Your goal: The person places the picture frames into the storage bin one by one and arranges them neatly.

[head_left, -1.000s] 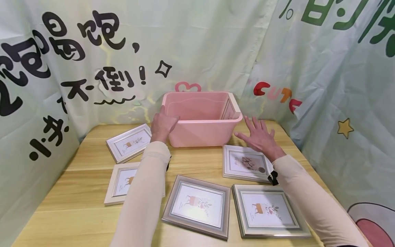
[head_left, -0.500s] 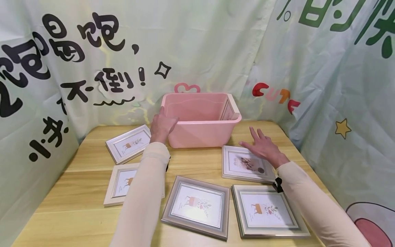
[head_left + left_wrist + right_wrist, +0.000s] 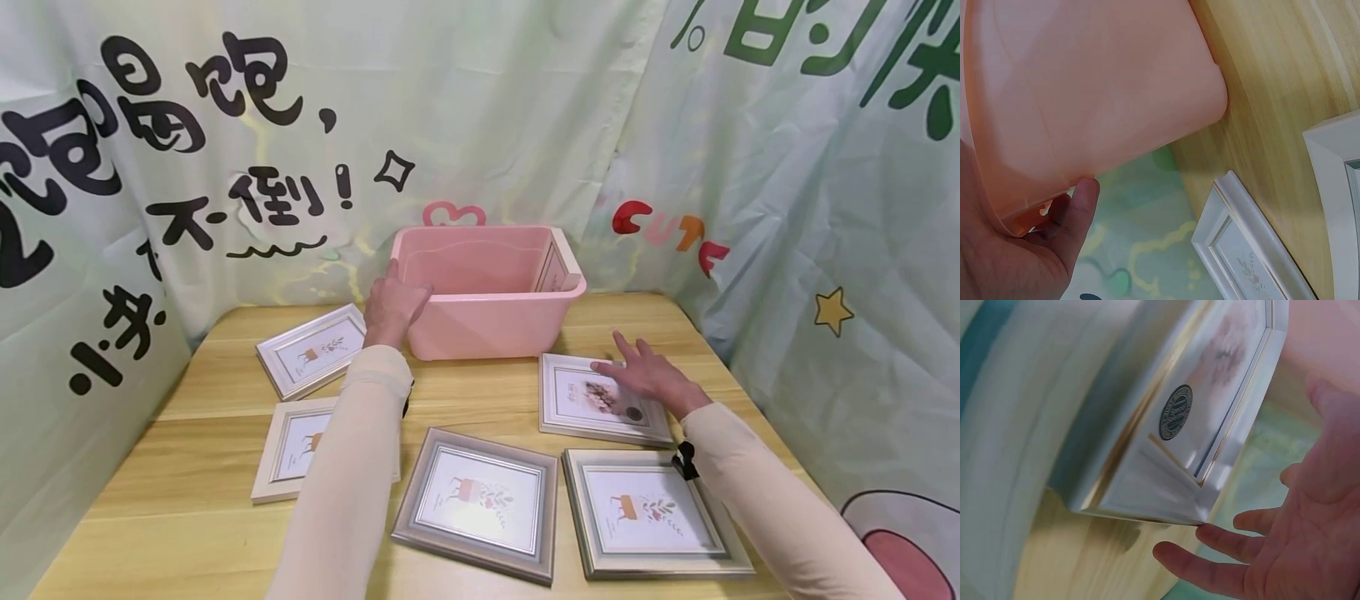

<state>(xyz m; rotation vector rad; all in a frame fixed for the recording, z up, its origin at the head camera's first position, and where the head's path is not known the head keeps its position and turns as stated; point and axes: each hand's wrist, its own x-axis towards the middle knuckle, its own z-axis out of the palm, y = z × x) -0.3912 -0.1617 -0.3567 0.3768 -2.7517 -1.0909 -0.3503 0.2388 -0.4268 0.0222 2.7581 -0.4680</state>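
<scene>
A pink plastic storage bin (image 3: 487,325) stands at the back middle of the wooden table. My left hand (image 3: 393,308) grips its left rim; in the left wrist view the thumb and fingers curl round the bin's edge by a handle opening. Inside, against the right wall, a picture frame (image 3: 557,265) stands on edge. My right hand (image 3: 648,379), fingers spread, hovers low over the right part of a silver-white picture frame (image 3: 581,421) with a flower print. In the right wrist view the fingertips (image 3: 1210,534) reach the frame's corner without curling round it.
Two frames lie at the left: a silver-white frame (image 3: 311,350) and a cream frame (image 3: 270,462) partly under my sleeve. Nearer lie a grey-brown frame (image 3: 412,508) and a champagne-coloured frame (image 3: 585,521). A printed curtain (image 3: 510,125) hangs right behind the bin.
My right hand has moved back from beside the bin's right end and down over the flower-print frame. The left hand stays on the bin's rim.
</scene>
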